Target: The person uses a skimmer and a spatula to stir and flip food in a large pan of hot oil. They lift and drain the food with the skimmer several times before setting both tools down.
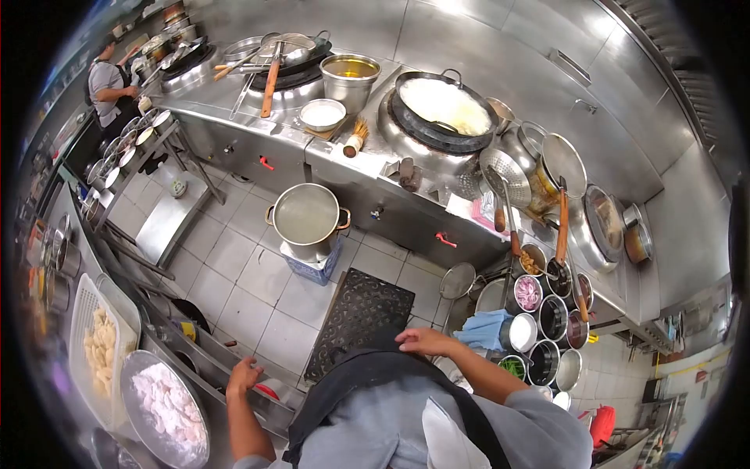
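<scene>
My left hand (245, 376) hangs over the edge of the counter at lower left, holding nothing, its fingers loosely bent and apart. Closest to it are an open steel drawer (273, 416) and a metal bowl (129, 383) of flour-coated pieces (166, 406). In front of my dark apron (344, 399), my right hand (426, 341) is empty too, with fingers loosely stretched. A folded blue cloth (483, 328) lies to the right of it, beside several round ingredient containers, one with sliced onion (527, 293).
A wok (443, 109) of pale, foamy liquid sits on the range. A large pot (306, 215) stands on a blue crate (316, 270) on the floor, near a black rubber mat (363, 316). Another person (107, 86) stands at far left. A white basket (90, 367) holds pale pieces.
</scene>
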A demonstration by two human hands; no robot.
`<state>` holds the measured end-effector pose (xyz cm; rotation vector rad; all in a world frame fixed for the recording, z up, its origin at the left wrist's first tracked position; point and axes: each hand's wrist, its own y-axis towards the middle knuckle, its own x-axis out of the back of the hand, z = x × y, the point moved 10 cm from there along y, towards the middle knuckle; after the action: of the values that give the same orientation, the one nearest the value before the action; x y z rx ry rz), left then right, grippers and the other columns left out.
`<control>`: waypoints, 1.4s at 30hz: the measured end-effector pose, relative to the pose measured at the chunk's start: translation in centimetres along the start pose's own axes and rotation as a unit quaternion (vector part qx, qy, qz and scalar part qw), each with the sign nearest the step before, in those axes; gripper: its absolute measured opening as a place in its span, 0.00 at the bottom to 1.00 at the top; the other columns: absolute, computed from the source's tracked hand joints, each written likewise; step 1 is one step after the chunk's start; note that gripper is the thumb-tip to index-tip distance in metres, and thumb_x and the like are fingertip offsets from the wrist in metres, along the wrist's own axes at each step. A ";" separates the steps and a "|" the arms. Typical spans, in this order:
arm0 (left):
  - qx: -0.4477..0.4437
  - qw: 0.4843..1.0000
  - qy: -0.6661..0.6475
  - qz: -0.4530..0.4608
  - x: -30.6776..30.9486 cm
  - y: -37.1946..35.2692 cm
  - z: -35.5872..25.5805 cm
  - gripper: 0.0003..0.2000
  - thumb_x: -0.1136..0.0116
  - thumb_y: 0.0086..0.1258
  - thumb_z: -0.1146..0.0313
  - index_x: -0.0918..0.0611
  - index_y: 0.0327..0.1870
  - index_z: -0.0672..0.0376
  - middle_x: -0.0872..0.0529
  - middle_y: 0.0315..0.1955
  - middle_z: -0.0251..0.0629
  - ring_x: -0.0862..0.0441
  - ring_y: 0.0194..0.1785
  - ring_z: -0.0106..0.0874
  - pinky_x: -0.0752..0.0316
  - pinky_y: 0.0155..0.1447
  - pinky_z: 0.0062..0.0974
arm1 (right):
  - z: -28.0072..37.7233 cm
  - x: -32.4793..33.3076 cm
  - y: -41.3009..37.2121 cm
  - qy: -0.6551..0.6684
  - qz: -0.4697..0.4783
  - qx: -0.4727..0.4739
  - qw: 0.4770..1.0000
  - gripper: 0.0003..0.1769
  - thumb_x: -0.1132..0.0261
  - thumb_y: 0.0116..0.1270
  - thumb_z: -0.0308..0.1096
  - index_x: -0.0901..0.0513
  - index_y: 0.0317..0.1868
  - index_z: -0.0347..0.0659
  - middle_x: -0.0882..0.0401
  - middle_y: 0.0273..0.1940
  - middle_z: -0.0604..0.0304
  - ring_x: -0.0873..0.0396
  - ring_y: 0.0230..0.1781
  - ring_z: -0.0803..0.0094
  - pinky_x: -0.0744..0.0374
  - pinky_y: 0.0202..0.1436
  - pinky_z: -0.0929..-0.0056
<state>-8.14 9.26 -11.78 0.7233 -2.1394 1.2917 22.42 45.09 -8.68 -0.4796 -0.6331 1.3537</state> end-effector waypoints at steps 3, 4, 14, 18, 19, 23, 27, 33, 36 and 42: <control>-0.008 1.000 0.018 0.013 -0.8 0.7 0.6 0.24 0.38 0.57 0.59 0.23 0.53 0.62 0.20 0.49 0.54 0.24 0.56 0.46 0.31 0.59 0.35 | 18.1 -2.3 -9.8 -0.014 0.108 0.175 0.978 0.18 0.34 0.62 0.35 0.22 0.52 0.41 0.20 0.45 0.60 0.23 0.42 0.72 0.26 0.45 0.76; -0.003 1.000 0.011 0.018 -1.1 1.1 1.2 0.24 0.38 0.57 0.59 0.23 0.53 0.62 0.20 0.48 0.54 0.24 0.55 0.46 0.31 0.59 0.34 | 23.0 -3.3 -13.2 -0.046 0.166 0.318 0.932 0.18 0.35 0.62 0.34 0.22 0.52 0.39 0.20 0.44 0.58 0.22 0.41 0.69 0.26 0.45 0.74; 0.007 0.998 -0.065 0.008 -0.9 0.9 1.5 0.24 0.38 0.57 0.61 0.23 0.54 0.63 0.19 0.47 0.54 0.23 0.54 0.45 0.30 0.58 0.34 | 27.1 -6.7 -21.2 -0.033 0.400 0.400 0.824 0.20 0.42 0.66 0.31 0.27 0.57 0.32 0.24 0.34 0.55 0.26 0.33 0.60 0.28 0.37 0.67; -0.028 0.999 0.013 -0.024 0.1 0.0 -0.5 0.23 0.37 0.55 0.61 0.21 0.50 0.65 0.19 0.48 0.53 0.22 0.53 0.45 0.29 0.57 0.34 | 28.5 -7.6 -20.5 -0.007 0.340 0.466 0.817 0.25 0.42 0.66 0.32 0.32 0.62 0.34 0.25 0.32 0.57 0.27 0.33 0.64 0.28 0.37 0.69; -0.027 0.999 0.017 -0.021 0.0 0.3 -0.1 0.23 0.37 0.55 0.61 0.21 0.50 0.65 0.19 0.48 0.53 0.22 0.52 0.45 0.29 0.57 0.34 | 28.5 -8.4 -20.1 -0.009 0.335 0.468 0.818 0.25 0.42 0.66 0.32 0.32 0.62 0.34 0.25 0.32 0.57 0.27 0.33 0.64 0.28 0.37 0.69; -0.016 1.000 0.012 -0.009 -0.2 0.3 0.2 0.23 0.37 0.56 0.62 0.22 0.52 0.64 0.20 0.48 0.55 0.23 0.54 0.46 0.30 0.58 0.35 | 28.5 -8.9 -20.3 -0.001 0.358 0.468 0.808 0.27 0.39 0.64 0.33 0.32 0.63 0.34 0.25 0.35 0.56 0.26 0.34 0.64 0.28 0.37 0.69; -0.007 1.000 -0.012 -0.007 -0.3 0.5 0.3 0.23 0.37 0.55 0.62 0.22 0.52 0.64 0.20 0.47 0.55 0.23 0.54 0.46 0.30 0.58 0.35 | 26.7 -8.7 -20.5 -0.063 0.406 0.408 0.815 0.29 0.37 0.64 0.32 0.34 0.64 0.34 0.24 0.36 0.56 0.26 0.34 0.64 0.28 0.37 0.68; 0.005 1.000 -0.006 -0.006 -0.6 0.9 1.0 0.23 0.38 0.55 0.62 0.22 0.52 0.65 0.19 0.46 0.54 0.22 0.54 0.45 0.30 0.57 0.35 | 29.2 -9.7 -20.2 0.016 0.330 0.490 0.807 0.31 0.36 0.63 0.34 0.34 0.65 0.34 0.26 0.28 0.59 0.27 0.28 0.66 0.28 0.36 0.69; -0.012 0.999 0.018 -0.024 -0.4 1.1 1.3 0.22 0.37 0.55 0.61 0.21 0.50 0.63 0.18 0.45 0.54 0.20 0.50 0.44 0.27 0.53 0.33 | 28.1 -9.5 -20.1 -0.015 0.372 0.441 0.817 0.31 0.36 0.64 0.36 0.35 0.65 0.34 0.27 0.28 0.58 0.27 0.28 0.66 0.29 0.37 0.69; -0.012 1.000 -0.012 -0.006 -1.2 1.8 1.9 0.23 0.37 0.55 0.61 0.21 0.50 0.64 0.19 0.46 0.55 0.22 0.53 0.44 0.29 0.57 0.34 | 27.5 -9.4 -20.0 -0.051 0.385 0.422 0.819 0.32 0.38 0.65 0.42 0.34 0.65 0.34 0.27 0.30 0.57 0.27 0.30 0.65 0.29 0.38 0.69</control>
<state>-8.87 8.52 -14.46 0.7448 -2.1630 1.2535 17.99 31.43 23.53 0.1072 0.1774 2.2616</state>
